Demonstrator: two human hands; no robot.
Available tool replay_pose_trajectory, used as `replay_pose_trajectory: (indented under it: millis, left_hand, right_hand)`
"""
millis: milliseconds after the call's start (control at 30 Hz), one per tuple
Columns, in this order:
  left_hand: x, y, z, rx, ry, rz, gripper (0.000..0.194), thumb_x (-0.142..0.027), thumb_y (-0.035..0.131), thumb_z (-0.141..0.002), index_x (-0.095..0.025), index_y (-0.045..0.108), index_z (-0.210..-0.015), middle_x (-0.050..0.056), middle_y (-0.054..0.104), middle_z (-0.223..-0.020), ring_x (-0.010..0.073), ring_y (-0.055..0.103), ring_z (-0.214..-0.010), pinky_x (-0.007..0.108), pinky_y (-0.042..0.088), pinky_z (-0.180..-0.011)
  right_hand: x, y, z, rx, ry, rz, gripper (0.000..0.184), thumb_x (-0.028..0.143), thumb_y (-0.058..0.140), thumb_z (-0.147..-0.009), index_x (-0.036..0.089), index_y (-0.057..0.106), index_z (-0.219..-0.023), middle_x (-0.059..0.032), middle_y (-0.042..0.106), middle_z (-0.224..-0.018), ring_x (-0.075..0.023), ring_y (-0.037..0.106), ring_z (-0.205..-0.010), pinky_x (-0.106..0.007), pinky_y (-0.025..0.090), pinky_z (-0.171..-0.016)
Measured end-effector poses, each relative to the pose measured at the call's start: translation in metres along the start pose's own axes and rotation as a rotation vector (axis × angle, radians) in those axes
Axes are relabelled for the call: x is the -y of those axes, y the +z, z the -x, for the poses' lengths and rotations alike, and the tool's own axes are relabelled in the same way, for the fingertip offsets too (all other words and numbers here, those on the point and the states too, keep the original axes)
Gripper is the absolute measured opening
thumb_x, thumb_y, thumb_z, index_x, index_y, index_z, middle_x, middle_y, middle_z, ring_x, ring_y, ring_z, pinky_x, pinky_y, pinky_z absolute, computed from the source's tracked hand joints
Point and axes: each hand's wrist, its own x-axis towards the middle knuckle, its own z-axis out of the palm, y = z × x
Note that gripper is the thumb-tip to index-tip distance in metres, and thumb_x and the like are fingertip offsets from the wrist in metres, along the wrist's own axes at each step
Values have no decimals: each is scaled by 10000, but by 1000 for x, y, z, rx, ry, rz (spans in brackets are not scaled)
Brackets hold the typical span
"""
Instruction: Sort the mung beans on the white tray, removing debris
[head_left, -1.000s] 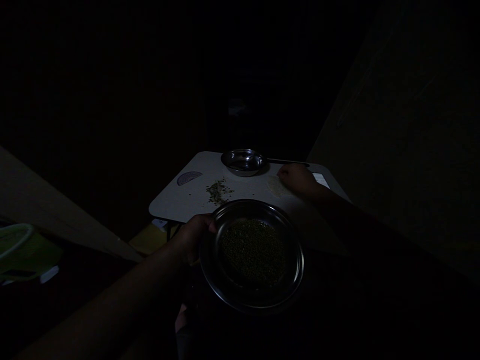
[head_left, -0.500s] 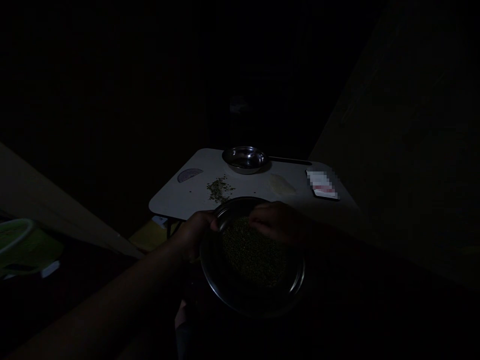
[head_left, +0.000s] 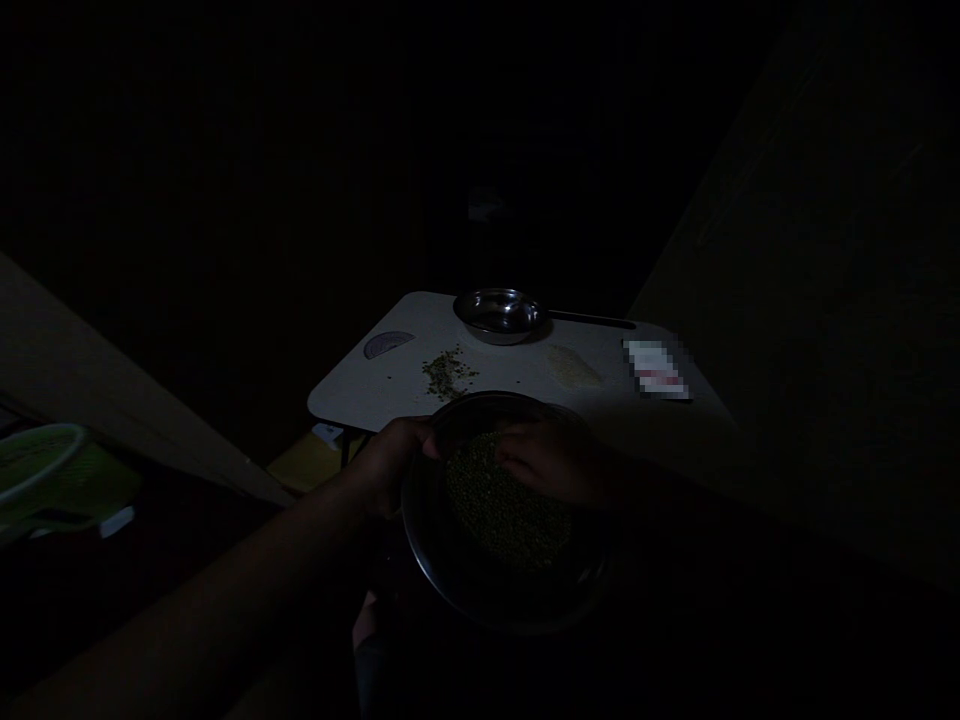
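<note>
The scene is very dark. My left hand (head_left: 391,462) grips the left rim of a round steel plate (head_left: 450,570) held in front of me, filled with small green grains (head_left: 502,515). My right hand (head_left: 547,460) rests curled over the far side of the grain heap, fingertips in the grains; what they pinch, if anything, I cannot make out.
Behind the plate stands a small white table (head_left: 375,395). On it lie a small steel bowl (head_left: 500,314), a little pile of green grains (head_left: 446,372), a pale pile (head_left: 574,367), a purple half-disc (head_left: 388,343) and a white card (head_left: 656,368). A green object (head_left: 52,480) sits at the left.
My right hand left the pale pile on the table and came back to the plate, settling onto the grains. The left hand kept its hold on the plate's rim.
</note>
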Motion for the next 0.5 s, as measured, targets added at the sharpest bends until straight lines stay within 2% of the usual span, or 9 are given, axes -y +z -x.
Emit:
replay_pose_trajectory:
  millis: [133, 333, 500]
  left_hand:
    - [0, 1, 1, -23, 4, -6, 391, -82, 384, -421, -97, 504, -793, -16, 436, -412, 130, 419, -370, 270, 352, -417]
    - [-1, 4, 3, -37, -42, -20, 127, -101, 391, -420, -118, 449, -532, 14, 438, -388, 118, 401, -347, 260, 339, -403]
    - [-1, 6, 4, -23, -22, -6, 81, -93, 391, -409, -120, 437, -470, 21, 443, -383, 124, 433, -372, 244, 346, -409]
  right_hand:
    - [-3, 3, -1, -15, -9, 25, 174, 187, 403, -722, 176, 574, -749, -19, 558, -768, -114, 471, -699, -249, 309, -598]
    - [-3, 3, -2, -40, -52, 66, 180, 195, 395, -723, 174, 571, -751, -23, 560, -750, -123, 469, -701, -255, 303, -597]
    - [-1, 2, 0, -28, -69, 63, 168, 168, 406, -712, 165, 570, -751, -28, 561, -755, -121, 471, -698, -253, 307, -598]
